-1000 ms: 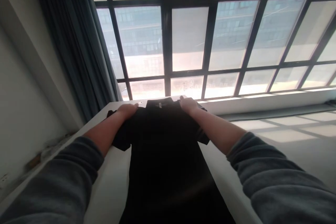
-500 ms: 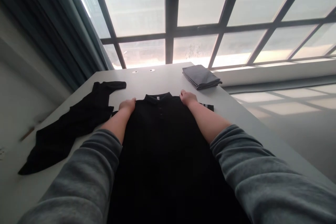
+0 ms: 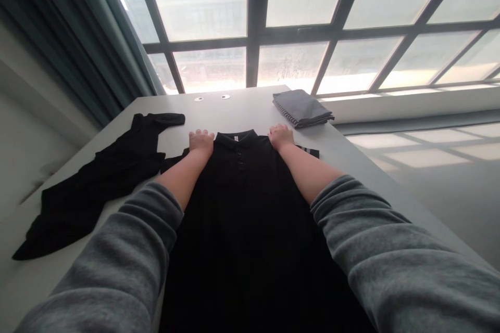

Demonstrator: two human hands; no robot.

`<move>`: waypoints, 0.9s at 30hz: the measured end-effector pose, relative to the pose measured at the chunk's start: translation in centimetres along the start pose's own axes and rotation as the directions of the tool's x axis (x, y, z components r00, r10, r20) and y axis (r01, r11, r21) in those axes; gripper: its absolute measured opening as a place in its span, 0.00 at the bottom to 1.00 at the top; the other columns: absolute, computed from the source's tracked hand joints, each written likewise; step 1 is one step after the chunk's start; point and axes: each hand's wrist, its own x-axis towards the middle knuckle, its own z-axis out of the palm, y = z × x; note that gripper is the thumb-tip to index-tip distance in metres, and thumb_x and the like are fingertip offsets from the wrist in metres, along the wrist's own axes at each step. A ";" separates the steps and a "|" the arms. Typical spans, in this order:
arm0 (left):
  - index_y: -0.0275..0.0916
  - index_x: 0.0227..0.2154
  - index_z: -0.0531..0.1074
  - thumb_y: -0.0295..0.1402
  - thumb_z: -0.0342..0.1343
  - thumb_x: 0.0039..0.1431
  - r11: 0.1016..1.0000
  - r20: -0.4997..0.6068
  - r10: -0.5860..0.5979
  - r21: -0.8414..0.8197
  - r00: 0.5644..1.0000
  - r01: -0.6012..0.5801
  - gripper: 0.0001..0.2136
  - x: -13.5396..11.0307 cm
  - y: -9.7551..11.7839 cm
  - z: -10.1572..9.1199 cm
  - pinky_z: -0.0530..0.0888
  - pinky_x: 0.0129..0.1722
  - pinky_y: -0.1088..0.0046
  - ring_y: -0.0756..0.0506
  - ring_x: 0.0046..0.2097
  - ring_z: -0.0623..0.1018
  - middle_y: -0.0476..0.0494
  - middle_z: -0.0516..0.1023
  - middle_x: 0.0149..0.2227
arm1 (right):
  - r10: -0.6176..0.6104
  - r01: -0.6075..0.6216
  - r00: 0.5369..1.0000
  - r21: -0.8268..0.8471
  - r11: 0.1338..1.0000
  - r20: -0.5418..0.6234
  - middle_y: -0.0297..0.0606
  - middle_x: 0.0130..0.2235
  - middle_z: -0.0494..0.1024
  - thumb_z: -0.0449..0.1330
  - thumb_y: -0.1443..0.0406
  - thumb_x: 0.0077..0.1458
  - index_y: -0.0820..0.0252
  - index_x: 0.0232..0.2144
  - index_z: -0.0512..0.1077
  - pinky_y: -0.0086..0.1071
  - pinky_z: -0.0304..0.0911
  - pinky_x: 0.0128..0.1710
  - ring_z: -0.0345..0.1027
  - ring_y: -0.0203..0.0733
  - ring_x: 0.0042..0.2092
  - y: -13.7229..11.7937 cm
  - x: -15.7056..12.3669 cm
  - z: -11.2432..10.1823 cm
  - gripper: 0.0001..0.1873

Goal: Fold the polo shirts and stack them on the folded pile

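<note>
A black polo shirt (image 3: 242,208) lies front up on the white table (image 3: 351,166), collar toward the window, its lower part running off the near edge. My left hand (image 3: 201,141) rests flat on its left shoulder, fingers stretched out beside the collar. My right hand (image 3: 280,137) lies flat on the right shoulder, fingers also spread. Neither hand holds anything. Both forearms are bare below grey sleeves.
A second black garment (image 3: 97,177) lies crumpled on the left of the table. A folded grey striped cloth (image 3: 301,107) sits at the far right corner. Two small round caps (image 3: 211,98) sit near the far edge. Behind stand a large window and dark curtain (image 3: 58,36).
The view dropped from the window to the table. The shirt came down flat on the table, and both hands went from gripping its shoulders to lying flat on them.
</note>
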 end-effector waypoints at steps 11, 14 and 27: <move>0.45 0.75 0.55 0.50 0.36 0.72 0.965 0.127 -0.044 -0.253 0.991 0.075 0.33 -0.7 4.2 1.7 0.51 0.73 0.45 0.34 0.77 0.49 0.43 0.45 0.78 | -0.156 0.124 0.974 0.190 0.974 0.162 0.39 0.77 0.37 0.42 0.45 0.75 0.46 0.77 0.47 0.61 0.36 0.73 0.36 0.58 0.75 -8.9 -1.6 -0.1 0.35; 0.39 0.75 0.53 0.49 0.34 0.72 0.965 0.124 -0.002 -0.260 0.992 0.035 0.34 -0.7 4.2 1.7 0.50 0.74 0.46 0.35 0.77 0.46 0.42 0.42 0.78 | -0.113 0.081 0.982 0.203 0.976 0.151 0.42 0.77 0.30 0.41 0.45 0.75 0.50 0.79 0.37 0.58 0.35 0.74 0.33 0.56 0.76 -8.6 -1.6 0.2 0.39; 0.46 0.63 0.72 0.48 0.36 0.73 0.960 0.005 -0.093 -0.263 0.996 0.091 0.28 0.8 6.9 0.8 0.63 0.66 0.42 0.30 0.70 0.61 0.38 0.61 0.72 | -0.009 -0.022 0.977 0.144 0.989 0.214 0.43 0.76 0.36 0.40 0.45 0.74 0.61 0.78 0.43 0.58 0.33 0.74 0.33 0.58 0.76 -7.4 -0.5 -0.1 0.42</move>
